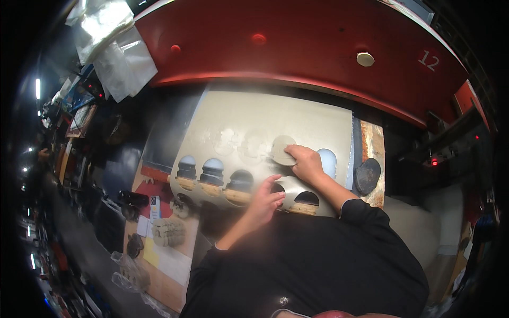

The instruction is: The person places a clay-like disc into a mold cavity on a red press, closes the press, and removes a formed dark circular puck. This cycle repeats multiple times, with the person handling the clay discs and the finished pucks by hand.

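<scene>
I see my right hand [306,163] pressing a tan cutout piece [281,150] under its fingers, while my left hand [266,201] rests on the punched sheet [265,119] just below.

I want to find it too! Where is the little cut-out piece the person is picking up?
In the head view, the cut-out piece sits just right of centre on the beige sheet, under the right hand, beside a bluish hole.
</scene>
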Demonstrator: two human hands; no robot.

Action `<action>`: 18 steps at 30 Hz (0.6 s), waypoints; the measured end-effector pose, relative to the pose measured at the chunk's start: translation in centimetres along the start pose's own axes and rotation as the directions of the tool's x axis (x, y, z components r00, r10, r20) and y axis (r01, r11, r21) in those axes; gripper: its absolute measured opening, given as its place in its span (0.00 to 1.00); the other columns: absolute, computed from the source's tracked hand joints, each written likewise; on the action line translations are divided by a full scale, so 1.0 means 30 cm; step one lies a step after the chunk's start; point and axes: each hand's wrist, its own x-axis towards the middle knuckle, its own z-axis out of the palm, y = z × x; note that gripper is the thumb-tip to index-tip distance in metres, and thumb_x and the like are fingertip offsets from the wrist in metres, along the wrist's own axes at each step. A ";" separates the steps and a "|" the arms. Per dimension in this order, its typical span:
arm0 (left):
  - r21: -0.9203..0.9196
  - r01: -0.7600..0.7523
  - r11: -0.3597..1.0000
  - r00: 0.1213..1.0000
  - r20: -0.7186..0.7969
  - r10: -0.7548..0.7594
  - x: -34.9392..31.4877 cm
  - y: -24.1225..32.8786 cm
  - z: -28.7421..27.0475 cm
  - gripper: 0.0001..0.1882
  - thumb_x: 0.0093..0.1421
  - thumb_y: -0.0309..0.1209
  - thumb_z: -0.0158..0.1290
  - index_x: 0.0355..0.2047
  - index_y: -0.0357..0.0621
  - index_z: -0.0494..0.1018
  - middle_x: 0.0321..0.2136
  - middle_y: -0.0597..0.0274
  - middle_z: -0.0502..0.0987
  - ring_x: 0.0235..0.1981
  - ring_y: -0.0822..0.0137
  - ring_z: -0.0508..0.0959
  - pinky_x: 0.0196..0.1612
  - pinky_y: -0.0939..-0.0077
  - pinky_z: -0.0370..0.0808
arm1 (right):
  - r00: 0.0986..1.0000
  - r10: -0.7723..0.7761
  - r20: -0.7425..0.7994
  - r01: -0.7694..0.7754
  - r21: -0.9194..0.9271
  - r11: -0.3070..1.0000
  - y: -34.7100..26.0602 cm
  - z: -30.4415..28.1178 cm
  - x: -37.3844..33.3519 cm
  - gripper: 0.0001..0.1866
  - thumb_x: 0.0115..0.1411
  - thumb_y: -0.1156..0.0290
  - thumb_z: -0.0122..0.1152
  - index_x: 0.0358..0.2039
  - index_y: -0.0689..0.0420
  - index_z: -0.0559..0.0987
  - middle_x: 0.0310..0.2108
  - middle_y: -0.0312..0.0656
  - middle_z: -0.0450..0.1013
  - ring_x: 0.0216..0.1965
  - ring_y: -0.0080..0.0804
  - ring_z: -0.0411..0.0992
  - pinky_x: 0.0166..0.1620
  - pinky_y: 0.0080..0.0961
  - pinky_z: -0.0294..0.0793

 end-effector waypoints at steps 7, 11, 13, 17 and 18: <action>-0.011 0.030 0.999 0.999 0.023 -0.029 -0.006 0.000 -0.012 0.33 0.57 0.18 0.52 0.62 0.52 0.60 0.53 0.68 0.62 0.48 0.70 0.70 0.55 0.69 0.66 | 0.997 0.072 -0.025 -0.071 0.032 0.997 0.013 0.004 -0.008 0.16 0.46 0.79 0.59 0.38 0.55 0.80 0.34 0.45 0.79 0.36 0.47 0.77 0.39 0.36 0.76; -0.057 0.036 0.998 0.992 0.121 -0.029 0.013 0.012 -0.030 0.33 0.58 0.18 0.52 0.63 0.52 0.59 0.44 0.67 0.68 0.42 0.73 0.72 0.51 0.73 0.67 | 0.977 0.214 0.026 -0.215 0.136 0.967 0.006 -0.015 0.010 0.17 0.48 0.77 0.61 0.41 0.55 0.81 0.35 0.46 0.79 0.37 0.46 0.77 0.41 0.35 0.76; -0.087 -0.015 0.996 0.983 0.180 0.031 0.036 0.018 -0.028 0.33 0.57 0.19 0.52 0.63 0.52 0.60 0.38 0.67 0.70 0.38 0.73 0.71 0.48 0.76 0.66 | 0.973 0.213 0.088 -0.222 0.111 0.969 -0.006 -0.031 0.019 0.16 0.49 0.72 0.64 0.41 0.55 0.81 0.36 0.46 0.79 0.37 0.46 0.77 0.41 0.33 0.76; -0.157 -0.061 0.986 0.978 0.187 0.090 0.064 0.031 -0.009 0.33 0.56 0.21 0.54 0.62 0.52 0.61 0.32 0.69 0.69 0.35 0.74 0.68 0.43 0.77 0.66 | 0.961 0.109 0.253 -0.154 0.165 0.974 -0.030 -0.070 0.023 0.22 0.48 0.60 0.69 0.44 0.54 0.80 0.40 0.44 0.78 0.39 0.44 0.77 0.43 0.33 0.76; -0.202 -0.056 0.978 0.973 0.207 0.099 0.063 0.036 -0.006 0.33 0.56 0.22 0.54 0.62 0.52 0.61 0.33 0.69 0.70 0.36 0.73 0.68 0.44 0.76 0.66 | 0.971 0.041 0.236 -0.074 0.132 0.988 -0.032 -0.076 0.026 0.23 0.48 0.59 0.69 0.44 0.53 0.79 0.41 0.43 0.78 0.39 0.44 0.77 0.43 0.33 0.76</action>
